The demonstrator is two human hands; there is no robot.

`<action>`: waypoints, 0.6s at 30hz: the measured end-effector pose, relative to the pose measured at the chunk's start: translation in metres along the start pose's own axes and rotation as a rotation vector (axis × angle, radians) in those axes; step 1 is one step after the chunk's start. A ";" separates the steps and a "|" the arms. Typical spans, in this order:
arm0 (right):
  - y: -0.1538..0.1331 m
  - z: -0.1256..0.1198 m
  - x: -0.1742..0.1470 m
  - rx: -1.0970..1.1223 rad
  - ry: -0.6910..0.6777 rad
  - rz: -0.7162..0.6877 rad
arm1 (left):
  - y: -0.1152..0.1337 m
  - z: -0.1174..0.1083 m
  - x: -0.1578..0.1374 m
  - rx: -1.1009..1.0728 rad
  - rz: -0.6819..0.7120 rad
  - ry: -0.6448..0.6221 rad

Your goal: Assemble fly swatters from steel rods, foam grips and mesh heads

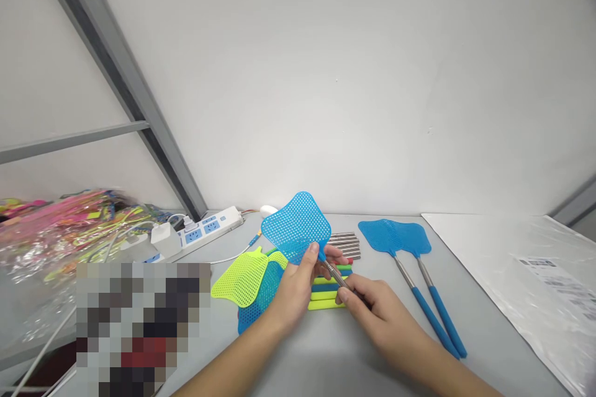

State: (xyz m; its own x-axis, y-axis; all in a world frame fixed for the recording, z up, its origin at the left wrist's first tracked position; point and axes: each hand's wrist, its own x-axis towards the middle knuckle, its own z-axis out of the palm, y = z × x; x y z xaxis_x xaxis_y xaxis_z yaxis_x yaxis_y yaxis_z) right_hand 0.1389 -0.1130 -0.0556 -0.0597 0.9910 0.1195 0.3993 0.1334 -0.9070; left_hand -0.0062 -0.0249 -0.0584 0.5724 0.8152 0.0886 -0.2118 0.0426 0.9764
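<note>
- Here's the left hand (295,288), thumb and fingers pinched together on the neck of the blue head (298,223), right where the metal rod (333,272) meets it!
- And the right hand (375,307) is clamped round that same rod, lower down; its far end is lost to view inside the fingers.
- The blue head itself rides up and to the left of the grip, tilted, mesh facing us, raised over the table (493,335).
- Just behind the grip, a row of loose rods (347,245) lies side by side.
- Right under the hands, handles (323,295) in green, blue and yellow, partly covered!
- Left of the grip, a yellow head (238,279) sits on top of darker heads (251,316).
- Over to the right, two swatters (419,301) lie with blue heads overlapping, handles pointing back towards the person.
- Well out right of the grip, a white packet (503,260); well out left, a power strip (212,229) with plugs in it, and clear-wrapped bundles (69,229) past that.
</note>
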 end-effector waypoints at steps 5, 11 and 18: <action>0.000 0.004 0.000 0.328 -0.049 0.201 | -0.001 0.001 -0.003 0.056 -0.129 -0.151; -0.002 0.004 0.001 0.444 -0.072 0.275 | -0.006 0.006 -0.006 0.001 -0.163 -0.220; 0.002 0.008 0.004 0.188 0.028 0.147 | -0.010 0.010 -0.008 -0.251 -0.191 -0.201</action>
State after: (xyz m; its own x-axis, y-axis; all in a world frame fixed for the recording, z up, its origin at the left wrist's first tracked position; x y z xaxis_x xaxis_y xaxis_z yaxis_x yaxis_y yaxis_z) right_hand 0.1322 -0.1091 -0.0597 0.0131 0.9999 -0.0107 0.2241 -0.0133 -0.9745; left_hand -0.0009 -0.0372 -0.0668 0.7594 0.6500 -0.0291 -0.2596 0.3437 0.9025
